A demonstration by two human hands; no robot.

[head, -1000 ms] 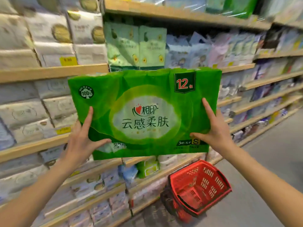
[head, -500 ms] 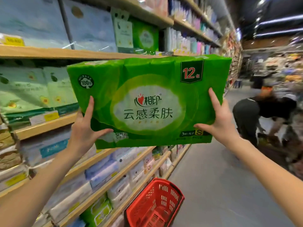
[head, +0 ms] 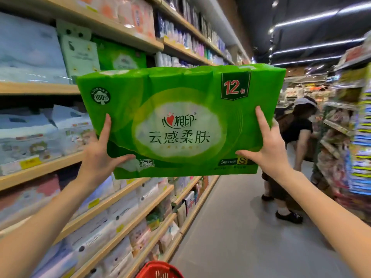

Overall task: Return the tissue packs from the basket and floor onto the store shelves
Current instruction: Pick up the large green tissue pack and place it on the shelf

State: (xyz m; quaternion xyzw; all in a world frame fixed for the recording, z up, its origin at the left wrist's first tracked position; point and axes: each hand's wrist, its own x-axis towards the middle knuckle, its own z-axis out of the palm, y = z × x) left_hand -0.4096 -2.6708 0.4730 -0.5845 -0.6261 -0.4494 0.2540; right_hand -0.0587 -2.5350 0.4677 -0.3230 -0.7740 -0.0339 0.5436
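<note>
I hold a large green tissue pack point(head: 180, 121) marked "12" up in front of me at chest height, its printed face toward me. My left hand point(head: 100, 155) grips its lower left corner, thumb under the edge and fingers spread up the side. My right hand point(head: 267, 147) grips the lower right corner the same way. A matching green tissue pack point(head: 120, 57) stands on the upper wooden shelf point(head: 40, 88) behind the held one. The red basket point(head: 158, 270) shows only its rim at the bottom edge, on the floor by the shelves.
Wooden shelves packed with pale tissue packs point(head: 30, 53) run along the left. A person in black point(head: 295, 149) stands in the aisle at right, beside a rack of goods point(head: 345, 137). Grey floor point(head: 241, 237) stretches ahead.
The view has swung up and to the right along the aisle. The green pack stays in both hands, now level with a higher shelf. The basket has slid to the bottom edge.
</note>
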